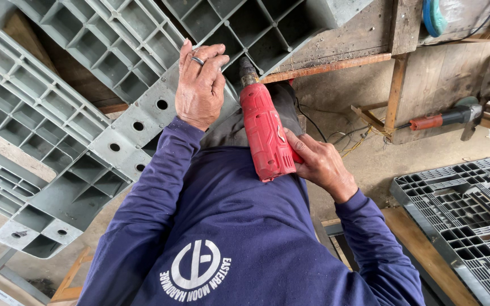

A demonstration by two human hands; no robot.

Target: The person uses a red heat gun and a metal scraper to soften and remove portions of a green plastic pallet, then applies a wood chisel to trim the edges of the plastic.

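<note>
Here, two hands (256,124), one red drill (265,133), one grey panel (131,124).

Left hand (200,85) on the pallet (75,113) edge, just left of the drill (265,133). Right hand (321,165) holds the drill, bit against the pallet. Second drill (446,117) lies well right. Another pallet (466,215) at lower right.

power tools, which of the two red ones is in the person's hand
The red drill at centre, held by the right hand against the grey plastic pallet. The other red tool lies untouched by the wooden wall at right.
</note>
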